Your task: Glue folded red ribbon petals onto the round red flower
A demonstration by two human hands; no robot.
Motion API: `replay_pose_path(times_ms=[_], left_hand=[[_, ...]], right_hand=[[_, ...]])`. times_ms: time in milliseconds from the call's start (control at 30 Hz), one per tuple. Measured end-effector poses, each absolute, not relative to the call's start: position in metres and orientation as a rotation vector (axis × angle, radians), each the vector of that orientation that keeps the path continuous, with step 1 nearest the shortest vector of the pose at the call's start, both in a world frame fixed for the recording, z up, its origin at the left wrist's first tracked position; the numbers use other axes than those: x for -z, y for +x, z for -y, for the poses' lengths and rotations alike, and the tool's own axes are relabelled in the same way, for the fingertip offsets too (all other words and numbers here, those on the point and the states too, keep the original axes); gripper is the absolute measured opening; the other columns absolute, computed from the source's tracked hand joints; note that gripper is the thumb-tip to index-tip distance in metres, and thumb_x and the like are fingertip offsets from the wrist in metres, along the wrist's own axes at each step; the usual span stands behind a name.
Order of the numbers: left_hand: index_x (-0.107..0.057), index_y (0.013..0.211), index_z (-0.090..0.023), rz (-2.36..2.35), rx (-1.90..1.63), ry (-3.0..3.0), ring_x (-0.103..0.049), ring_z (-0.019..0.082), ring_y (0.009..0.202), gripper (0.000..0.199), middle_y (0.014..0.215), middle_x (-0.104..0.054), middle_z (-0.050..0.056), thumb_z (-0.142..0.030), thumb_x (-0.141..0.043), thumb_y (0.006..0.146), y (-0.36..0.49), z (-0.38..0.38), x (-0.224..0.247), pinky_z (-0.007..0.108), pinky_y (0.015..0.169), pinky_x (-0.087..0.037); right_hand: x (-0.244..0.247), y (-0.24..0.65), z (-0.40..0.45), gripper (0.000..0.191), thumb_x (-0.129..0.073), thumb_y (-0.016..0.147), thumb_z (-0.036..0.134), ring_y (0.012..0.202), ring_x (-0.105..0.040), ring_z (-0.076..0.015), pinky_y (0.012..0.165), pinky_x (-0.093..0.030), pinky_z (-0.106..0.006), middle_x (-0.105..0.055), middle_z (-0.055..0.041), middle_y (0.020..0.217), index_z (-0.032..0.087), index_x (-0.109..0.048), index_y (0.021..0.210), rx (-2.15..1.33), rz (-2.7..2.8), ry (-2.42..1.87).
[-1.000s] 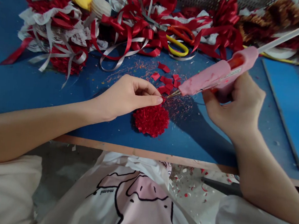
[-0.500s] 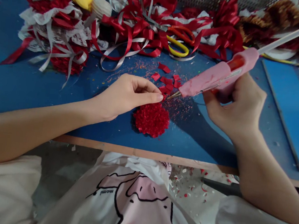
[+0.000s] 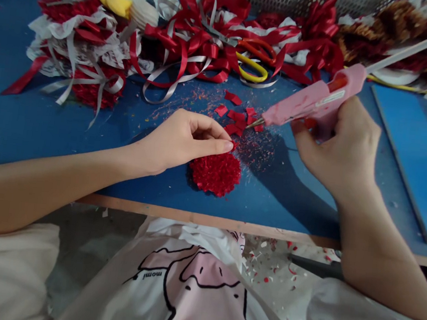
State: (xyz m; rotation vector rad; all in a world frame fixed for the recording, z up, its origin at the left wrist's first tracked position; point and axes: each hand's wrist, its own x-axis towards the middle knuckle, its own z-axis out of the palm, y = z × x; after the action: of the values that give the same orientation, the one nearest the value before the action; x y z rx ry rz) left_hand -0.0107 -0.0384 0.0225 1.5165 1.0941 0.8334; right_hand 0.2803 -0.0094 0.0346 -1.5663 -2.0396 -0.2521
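Between thumb and forefinger, my left hand [image 3: 185, 142] pinches a small red ribbon piece [image 3: 234, 145], mostly covered by the fingertips. Just below those fingers lies a round, ruffled red pompom [image 3: 215, 174] on the blue table. My right hand [image 3: 345, 147] is wrapped round the grip of a pink hot glue gun [image 3: 317, 102], with a long clear glue stick [image 3: 417, 46] sticking out of its back. The gun's metal nozzle points left and down, over the edge of several cut red ribbon squares [image 3: 235, 124], a little apart from my left fingertips.
Tangled red and grey ribbons [image 3: 186, 47] lie along the back, with yellow-and-orange-handled scissors [image 3: 253, 65] among them. A red and white ribbon bundle [image 3: 84, 52] sits at the left. A bright blue board [image 3: 413, 159] lies at the right. The table's wooden edge [image 3: 200, 218] runs along the front.
The glue gun's nozzle has moved slightly up and right, away from my left fingertips. My left hand has dropped a little towards the pompom, still pinching the ribbon piece.
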Motion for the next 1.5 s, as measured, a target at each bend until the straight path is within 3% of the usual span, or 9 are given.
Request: replay_pose_path(times_ms=[233, 333, 400, 467, 533, 633, 733, 1200, 1500], left_hand=[[-0.084, 0.09, -0.022, -1.078, -0.89, 1.557, -0.059, 0.011, 0.064, 0.02, 0.076, -0.074, 0.001, -0.041, -0.084, 0.084, -0.01, 0.04, -0.02, 0.025, 0.056, -0.044], [-0.086, 0.089, -0.024, -1.015, -0.957, 1.589, -0.055, 0.011, 0.061, 0.014, 0.071, -0.071, 0.0, -0.038, -0.085, 0.085, -0.01, 0.04, -0.021, 0.026, 0.056, -0.041], [-0.087, 0.089, -0.027, -0.967, -1.034, 1.663, -0.051, 0.011, 0.059, 0.008, 0.069, -0.067, -0.001, -0.034, -0.086, 0.086, -0.011, 0.04, -0.021, 0.027, 0.056, -0.04], [-0.087, 0.089, -0.029, -0.89, -1.15, 1.791, -0.049, 0.009, 0.059, 0.004, 0.069, -0.063, -0.002, -0.028, -0.087, 0.085, -0.012, 0.039, -0.022, 0.027, 0.059, -0.041], [-0.088, 0.092, -0.031, -0.793, -1.246, 1.918, -0.049, 0.008, 0.059, 0.01, 0.068, -0.058, -0.004, -0.024, -0.088, 0.084, -0.014, 0.038, -0.021, 0.026, 0.061, -0.043], [-0.088, 0.098, -0.032, -0.744, -1.222, 2.023, -0.052, 0.009, 0.062, 0.012, 0.07, -0.061, -0.003, -0.027, -0.087, 0.087, -0.016, 0.04, -0.022, 0.025, 0.061, -0.044], [-0.088, 0.099, -0.033, -0.819, -1.091, 2.056, -0.057, 0.011, 0.065, 0.01, 0.075, -0.067, -0.001, -0.032, -0.083, 0.091, -0.017, 0.046, -0.024, 0.026, 0.061, -0.046], [-0.087, 0.094, -0.034, -0.918, -0.996, 1.983, -0.053, 0.013, 0.063, 0.008, 0.07, -0.063, -0.001, -0.039, -0.083, 0.089, -0.011, 0.054, -0.031, 0.029, 0.061, -0.044], [-0.072, 0.072, -0.02, -1.073, -0.911, 1.763, -0.048, 0.01, 0.053, 0.042, 0.059, -0.06, -0.003, -0.058, -0.089, 0.077, -0.005, 0.049, -0.033, 0.025, 0.049, -0.035]], right_hand=[[-0.04, 0.311, -0.008, 0.037, -0.075, 0.081, 0.029, 0.071, -0.045, -0.0182, 0.075, -0.038, -0.037, -0.046, 0.0001, 0.068, 0.025, -0.041, 0.068, 0.033, 2.118, -2.09], [-0.035, 0.309, -0.006, 0.024, -0.08, 0.079, 0.035, 0.1, -0.061, -0.0295, 0.093, -0.047, -0.046, -0.066, -0.0131, 0.097, 0.019, -0.066, 0.089, 0.18, 1.989, -1.946], [-0.035, 0.296, 0.003, 0.035, -0.08, 0.083, 0.037, 0.102, -0.064, -0.0285, 0.094, -0.05, -0.046, -0.071, -0.0146, 0.11, 0.018, -0.074, 0.111, 0.072, 1.83, -1.725], [-0.036, 0.276, 0.017, 0.024, -0.07, 0.095, 0.042, 0.076, -0.064, -0.0185, 0.075, -0.052, -0.037, -0.074, -0.0074, 0.092, 0.022, -0.078, 0.106, -0.425, 1.721, -1.486], [-0.036, 0.255, 0.033, 0.024, -0.076, 0.092, 0.045, 0.063, -0.058, -0.0121, 0.059, -0.048, -0.029, -0.074, -0.0036, 0.082, 0.022, -0.081, 0.093, -1.1, 1.673, -1.296], [-0.033, 0.232, 0.051, 0.023, -0.083, 0.088, 0.044, 0.06, -0.058, -0.009, 0.053, -0.047, -0.024, -0.077, -0.0039, 0.084, 0.021, -0.083, 0.093, -1.749, 1.406, -1.09], [-0.028, 0.223, 0.058, 0.015, -0.088, 0.085, 0.036, 0.061, -0.06, -0.0072, 0.053, -0.051, -0.02, -0.079, -0.0036, 0.085, 0.022, -0.084, 0.089, -1.988, 1.206, -0.92], [-0.024, 0.212, 0.064, 0.023, -0.097, 0.071, 0.023, 0.054, -0.063, -0.0064, 0.053, -0.055, -0.018, -0.074, 0.0011, 0.068, 0.023, -0.086, 0.092, -1.972, 1.052, -0.85], [-0.025, 0.209, 0.068, 0.011, -0.095, 0.074, 0.03, 0.054, -0.063, -0.0099, 0.055, -0.055, -0.025, -0.074, 0.0017, 0.064, 0.029, -0.086, 0.08, -1.681, 1.206, -0.877]])
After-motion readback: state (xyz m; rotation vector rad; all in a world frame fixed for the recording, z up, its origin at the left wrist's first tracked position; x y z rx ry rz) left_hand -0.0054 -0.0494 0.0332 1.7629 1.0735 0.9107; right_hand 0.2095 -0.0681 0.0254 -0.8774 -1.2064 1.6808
